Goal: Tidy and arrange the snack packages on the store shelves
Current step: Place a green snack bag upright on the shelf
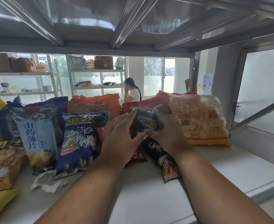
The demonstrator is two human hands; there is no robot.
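Note:
A dark green snack packet [146,121] stands upright at the middle of the white shelf [222,168]. My right hand [167,133] grips its right side, fingers curled over the top edge. My left hand [118,138] lies flat against its left side with straight fingers. A second dark packet [163,159] lies flat below it, pointing toward me, beside a dark red packet [137,156]. A large clear bag of yellow crisps [201,120] leans at the right. A red bag [149,104] stands behind the green one.
To the left stand a dark blue cartoon packet [79,143], a light blue packet [36,138], a navy bag [8,120] and an orange bag [94,104]. Yellow and brown bags [2,165] crowd the left edge. Crumpled white paper [47,181] lies in front. A shelf underside [133,21] hangs overhead. A person [132,92] sits beyond.

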